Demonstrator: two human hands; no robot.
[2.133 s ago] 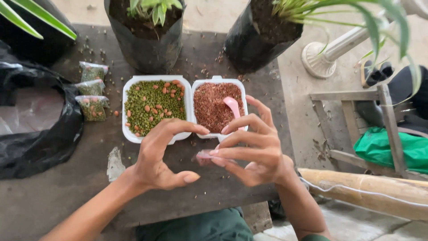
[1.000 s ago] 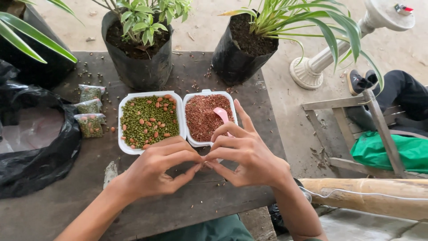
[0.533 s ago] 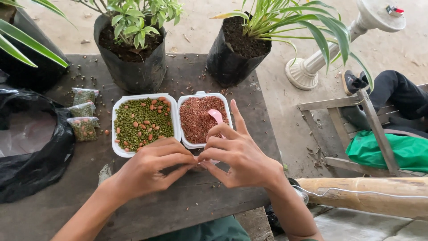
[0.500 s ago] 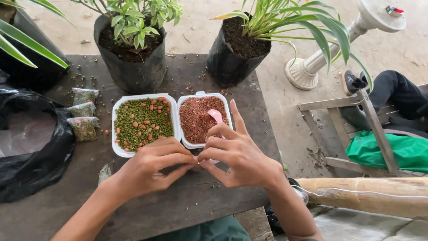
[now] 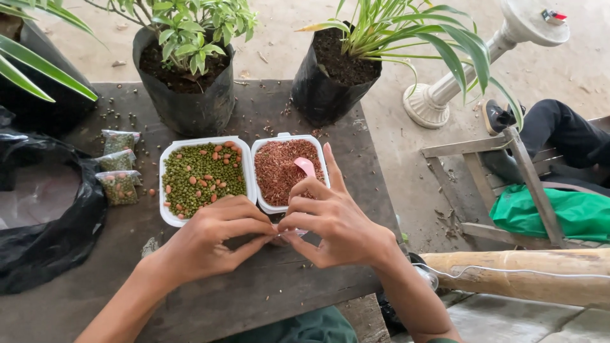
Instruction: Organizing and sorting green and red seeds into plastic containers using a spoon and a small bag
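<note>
My left hand [image 5: 213,240] and my right hand [image 5: 335,227] meet fingertip to fingertip over the dark wooden table [image 5: 267,298], pinching a small clear plastic bag [image 5: 280,235] between them; the fingers hide most of it. Just beyond my hands lies a white two-part tray [image 5: 249,174]. Its left half holds green and orange pellets [image 5: 200,178]. Its right half holds reddish-brown grains [image 5: 279,168] with a pink spoon [image 5: 306,166] lying in them.
Three small filled bags [image 5: 118,168] lie left of the tray. A black plastic sack [image 5: 44,222] sits at far left. Two black potted plants [image 5: 187,82] [image 5: 337,73] stand behind the tray. At right are a wooden frame [image 5: 508,184], a green bag [image 5: 559,213] and a bamboo pole [image 5: 521,276].
My hands have closed together from spread fingers to a tight pinch on the small bag, and the view has shifted so the tray sits a little higher and left.
</note>
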